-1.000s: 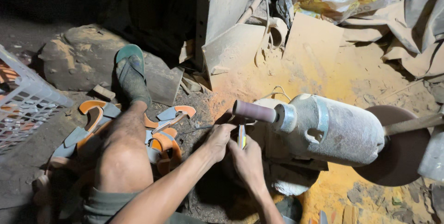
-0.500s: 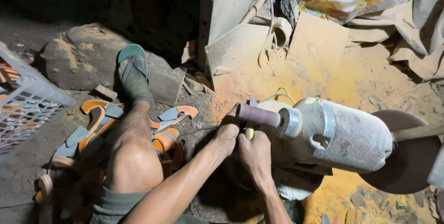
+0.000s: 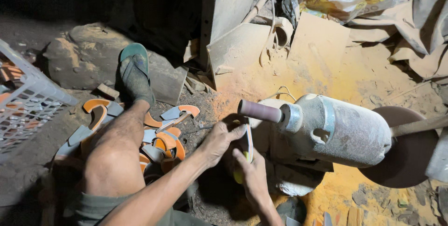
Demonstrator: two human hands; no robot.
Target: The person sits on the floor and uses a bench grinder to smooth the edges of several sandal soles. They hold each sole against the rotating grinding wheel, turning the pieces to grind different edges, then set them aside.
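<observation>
Both hands have dropped a little below the sanding drum since a moment ago, and the thin piece between them, upright beside the drum a second back, now sits lower and apart from it, so the grinding contact looks broken for now. Going from the left: a white plastic crate (image 3: pixel 28 104) stands at the edge, then a heap of curved orange and grey offcuts (image 3: pixel 163 137) lies on the dusty floor beside the person's bare leg and green sandal (image 3: pixel 134 62). The left hand (image 3: pixel 219 139) curls its fingers around the near edge of the thin curved piece (image 3: pixel 248 142), and the right hand (image 3: pixel 252 174) pinches it from below; both are closed on it. That piece is slim, seen edge-on, orange with a pale stripe and a yellowish lower tip. Just above it is the sanding drum (image 3: pixel 260 111), on the dusty grey motor (image 3: pixel 340 130).
</observation>
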